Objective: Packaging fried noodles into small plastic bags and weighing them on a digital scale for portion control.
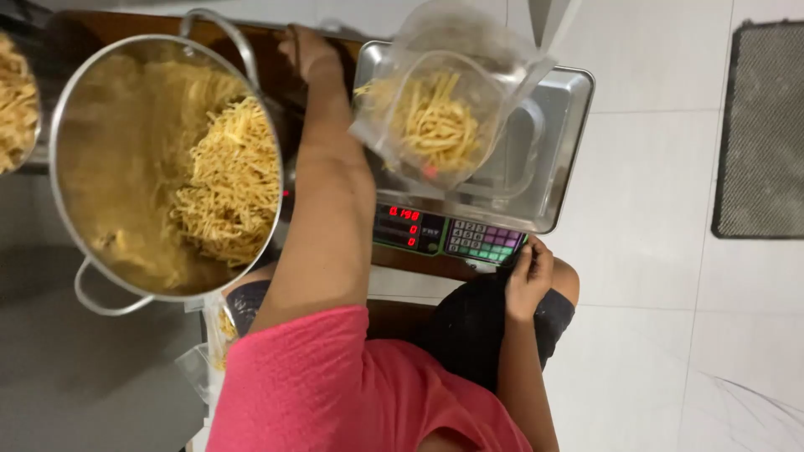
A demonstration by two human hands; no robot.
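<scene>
Nearest the camera: person in a pink short-sleeved top (335, 385) and dark shorts (486, 326), seated, knees toward the scale.

Right hand (528, 272) rests at the knee, just below the front edge of the scale's keypad (486, 241). Fingers curled in and pressed together, tips at or near the keypad edge; can't tell if they pinch anything.

Next out: flat steel-topped electronic weighing scale (561, 125) with a red digit display (408, 226) and coloured keys on the front panel. On its pan sits a clear plastic bag (444, 109), mouth open, tilted, partly filled with pale yellow fried snack sticks (431, 125). Bag touches the pan; neither hand on it.

Left of the scale: large round stainless steel pot with two loop handles (84, 289), its inner wall dusted yellow, a heap of the same thin yellow sticks (230, 180) piled on the side nearest the arm. A second container of sticks (12, 100) shows at the left frame edge, cut off.

Left arm runs up between pot and scale. Left hand (306, 50) is farthest out, past the pot rim, beside the far pot handle on a dark wooden surface (109, 25). Seen from the back, fingers hidden; can't tell its grip.

Floor: white tiles (653, 251), grey mat (762, 134) at right.
</scene>
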